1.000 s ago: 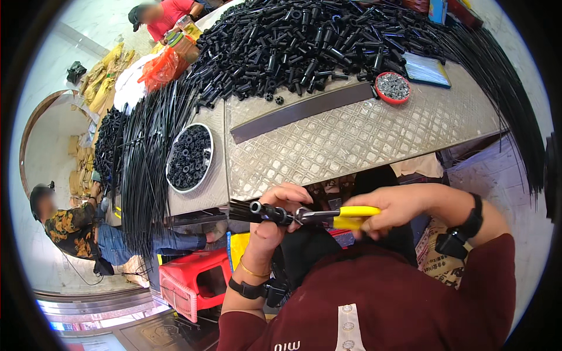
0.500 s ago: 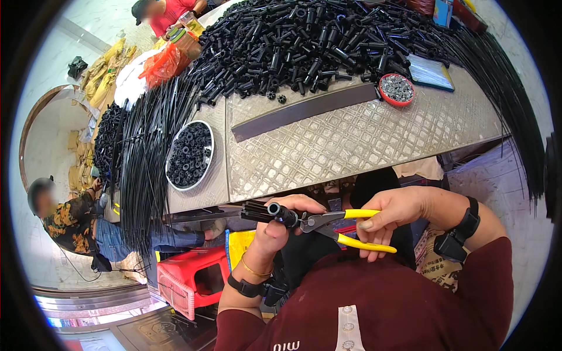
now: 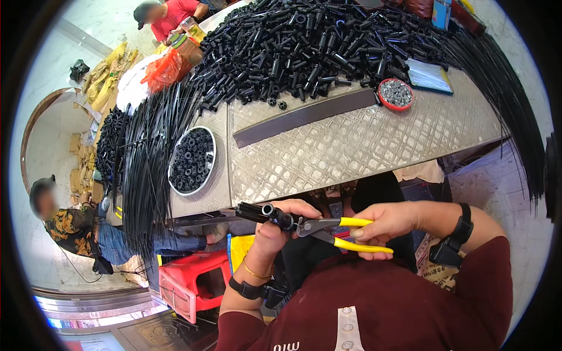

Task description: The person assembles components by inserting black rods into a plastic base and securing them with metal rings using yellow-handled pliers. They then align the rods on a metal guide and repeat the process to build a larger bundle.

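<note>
Just off the table's near edge, my left hand is closed around a short black plastic tube, its open end facing up. A bunch of thin black rods juts out to the left of that hand. Wrapped around yellow-handled pliers, my right hand keeps the two handles partly apart. The pliers' metal jaws point left and meet the right end of the black tube beside my left fingertips. What exactly lies between the jaws is too small to make out.
A large heap of black tubes covers the table's far side. On the table are a white bowl of black rings, a red bowl of small metal pieces, a dark flat bar and long black strands. Two people sit left.
The pliers' handles have come slightly closer together, and my right hand sits a little lower and further left. My left hand keeps its hold on the tube.
</note>
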Motion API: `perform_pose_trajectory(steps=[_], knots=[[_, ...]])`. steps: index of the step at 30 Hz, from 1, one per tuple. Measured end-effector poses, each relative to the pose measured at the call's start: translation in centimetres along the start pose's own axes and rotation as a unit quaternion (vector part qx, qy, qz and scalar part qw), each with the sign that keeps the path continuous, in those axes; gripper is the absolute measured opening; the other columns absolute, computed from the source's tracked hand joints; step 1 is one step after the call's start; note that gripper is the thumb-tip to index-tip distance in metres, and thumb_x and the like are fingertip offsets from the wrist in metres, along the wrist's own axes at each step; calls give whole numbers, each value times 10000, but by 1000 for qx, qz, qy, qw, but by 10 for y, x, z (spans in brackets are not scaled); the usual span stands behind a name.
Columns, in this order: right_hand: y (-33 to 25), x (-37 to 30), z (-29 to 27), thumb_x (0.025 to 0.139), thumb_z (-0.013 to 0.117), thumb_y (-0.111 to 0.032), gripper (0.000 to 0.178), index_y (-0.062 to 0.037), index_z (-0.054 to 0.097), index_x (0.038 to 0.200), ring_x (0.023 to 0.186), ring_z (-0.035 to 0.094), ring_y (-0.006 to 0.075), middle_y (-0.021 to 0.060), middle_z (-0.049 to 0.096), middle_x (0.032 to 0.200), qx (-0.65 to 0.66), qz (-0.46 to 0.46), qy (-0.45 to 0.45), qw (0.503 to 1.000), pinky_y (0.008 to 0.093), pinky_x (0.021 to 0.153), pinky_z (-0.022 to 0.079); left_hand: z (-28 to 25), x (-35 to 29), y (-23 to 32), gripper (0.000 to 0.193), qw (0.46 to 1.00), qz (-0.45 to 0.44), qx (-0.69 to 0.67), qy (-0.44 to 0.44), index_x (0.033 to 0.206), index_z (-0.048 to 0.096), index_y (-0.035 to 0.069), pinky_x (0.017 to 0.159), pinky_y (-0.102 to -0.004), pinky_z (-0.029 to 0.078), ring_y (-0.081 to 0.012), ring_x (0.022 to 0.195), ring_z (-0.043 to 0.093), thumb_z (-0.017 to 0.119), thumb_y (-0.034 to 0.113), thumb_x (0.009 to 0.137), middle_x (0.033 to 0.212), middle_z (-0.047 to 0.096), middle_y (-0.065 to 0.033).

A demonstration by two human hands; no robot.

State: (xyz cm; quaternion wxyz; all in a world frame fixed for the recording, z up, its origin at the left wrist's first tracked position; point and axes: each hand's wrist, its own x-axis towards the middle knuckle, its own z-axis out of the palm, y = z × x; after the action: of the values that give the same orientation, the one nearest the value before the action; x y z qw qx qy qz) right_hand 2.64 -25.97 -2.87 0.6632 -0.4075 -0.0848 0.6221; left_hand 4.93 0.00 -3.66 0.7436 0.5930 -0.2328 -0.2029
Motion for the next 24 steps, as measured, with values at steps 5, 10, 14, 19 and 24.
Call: perform_pose_trajectory(steps=[5, 10, 14, 19, 24], knots=[[4, 2, 6, 943, 482, -308, 264, -46, 505, 926, 568, 573, 174, 94, 581, 756, -96, -47, 49, 993, 269, 479, 452, -2, 1, 0, 974, 999, 8, -42, 30, 1003, 614, -34, 488, -212, 367, -76, 529, 465, 388, 849, 661, 898, 640, -166], [-35, -20, 18, 754, 634, -216, 142, -110, 610, 846, 789, 552, 266, 86, 519, 805, -733, -255, 306, 551, 372, 647, 453, 0, 6, 4, 949, 991, 12, 2, 135, 981, 573, -38, 491, -205, 401, -87, 484, 474, 330, 830, 687, 831, 636, -185], [-52, -23, 25, 712, 620, -180, 130, -108, 613, 820, 768, 551, 249, 78, 518, 797, -785, -244, 319, 472, 364, 625, 447, 5, 7, 0, 933, 985, 2, 19, 170, 923, 579, -41, 472, -207, 396, -89, 487, 479, 349, 830, 680, 725, 603, -114], [-58, -23, 26, 734, 598, -194, 107, -103, 609, 789, 762, 558, 237, 65, 527, 807, -810, -209, 305, 455, 351, 627, 449, 11, 8, -1, 927, 985, -7, 51, 163, 892, 582, -50, 465, -216, 390, -97, 487, 478, 342, 823, 692, 658, 560, -80], [-66, -26, 17, 739, 596, -220, 126, -101, 605, 780, 787, 573, 234, 66, 535, 800, -832, -222, 235, 451, 350, 642, 468, 8, 6, -5, 1026, 989, -76, 37, 123, 948, 601, -62, 452, -218, 370, -80, 494, 476, 348, 874, 611, 695, 604, -88]])
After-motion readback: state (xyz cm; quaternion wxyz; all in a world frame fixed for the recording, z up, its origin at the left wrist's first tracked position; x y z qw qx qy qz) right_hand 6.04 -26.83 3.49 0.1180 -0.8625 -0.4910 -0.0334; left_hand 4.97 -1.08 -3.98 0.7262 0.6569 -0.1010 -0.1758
